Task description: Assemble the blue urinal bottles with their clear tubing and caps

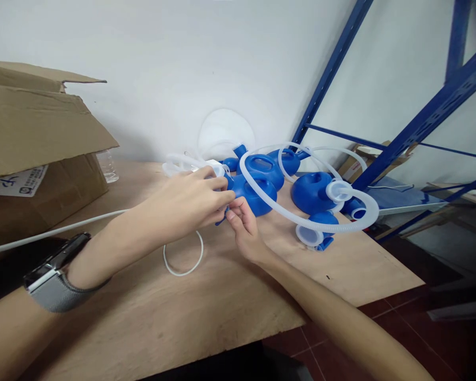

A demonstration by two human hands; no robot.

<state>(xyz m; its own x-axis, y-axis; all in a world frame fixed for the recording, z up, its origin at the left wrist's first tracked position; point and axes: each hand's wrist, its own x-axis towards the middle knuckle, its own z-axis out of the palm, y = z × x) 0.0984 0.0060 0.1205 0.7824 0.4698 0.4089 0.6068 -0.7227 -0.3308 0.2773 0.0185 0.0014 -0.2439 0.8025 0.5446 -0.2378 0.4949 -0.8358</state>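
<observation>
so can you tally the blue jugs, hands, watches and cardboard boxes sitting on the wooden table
Blue jugs: at least 4 (they overlap, so the exact count is unclear)
Hands: 2, the left hand and the right hand
Watch: 1
Cardboard box: 1
Total: at least 8

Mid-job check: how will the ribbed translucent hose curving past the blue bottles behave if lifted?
The ribbed hose should bend yet spring back, since it holds a wide curve. It's probably light, given its translucent wall. Lifting might drag or tip the blue bottle whose white cap it seems to join.
</observation>
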